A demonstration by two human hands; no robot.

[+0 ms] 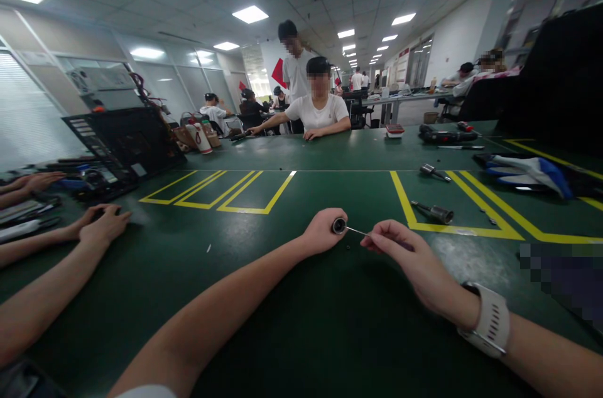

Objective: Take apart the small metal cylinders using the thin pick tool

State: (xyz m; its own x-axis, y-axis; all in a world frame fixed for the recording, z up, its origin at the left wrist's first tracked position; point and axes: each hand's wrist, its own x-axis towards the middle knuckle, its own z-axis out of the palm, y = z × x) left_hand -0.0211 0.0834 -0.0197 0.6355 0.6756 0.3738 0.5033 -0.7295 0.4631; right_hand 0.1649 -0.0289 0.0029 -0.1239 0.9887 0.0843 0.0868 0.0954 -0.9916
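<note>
My left hand (325, 233) is closed around a dark metal cylinder (338, 226), its hollow round end facing toward me. From the right, my right hand (393, 244) pinches a thin screwdriver (357, 231), whose slim shaft reaches the cylinder's rim. The screwdriver's dark handle is mostly hidden in my palm; whether its tip is inside the cylinder or against its side I cannot tell. Just below, a tiny dark piece (348, 247) lies on the green table. Off to the right rests a metal part with a wide socket end and narrow shank (440, 215).
Farther back lies a similar metal part (434, 172). Blue-white gloves (527, 173) and a dark power tool (447, 134) are at the right. Yellow tape (245, 210) marks the table (226, 297). Another person's hands (103, 222) rest at left; a person in white (320, 110) sits opposite.
</note>
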